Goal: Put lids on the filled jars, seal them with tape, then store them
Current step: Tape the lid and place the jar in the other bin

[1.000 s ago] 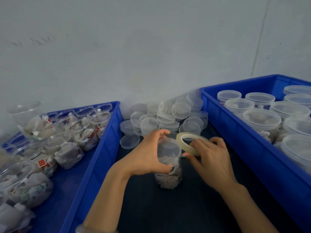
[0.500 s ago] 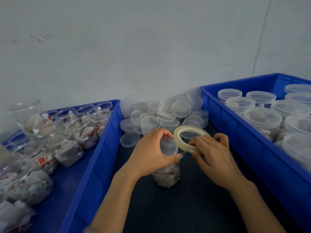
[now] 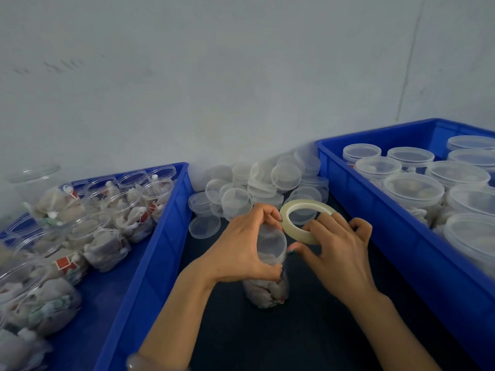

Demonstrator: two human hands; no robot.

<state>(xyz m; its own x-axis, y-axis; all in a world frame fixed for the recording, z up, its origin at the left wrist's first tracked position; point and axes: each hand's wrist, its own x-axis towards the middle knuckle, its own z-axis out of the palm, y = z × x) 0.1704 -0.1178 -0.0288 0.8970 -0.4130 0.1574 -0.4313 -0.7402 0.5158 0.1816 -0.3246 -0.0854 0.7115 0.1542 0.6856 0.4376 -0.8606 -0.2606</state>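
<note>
Left hand (image 3: 241, 250) curls round lidded jar (image 3: 267, 293); right hand (image 3: 337, 253) pinches tape roll (image 3: 284, 216) at its 2 o'clock. Steady the jar, pull tape taut.

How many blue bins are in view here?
2. The left bin holds open jars; the right bin holds lidded jars. Both run off frame, so others may be hidden.

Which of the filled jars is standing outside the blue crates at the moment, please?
The lidded jar on the dark surface between them, gripped by the left hand; every other filled jar sits inside one.
</note>
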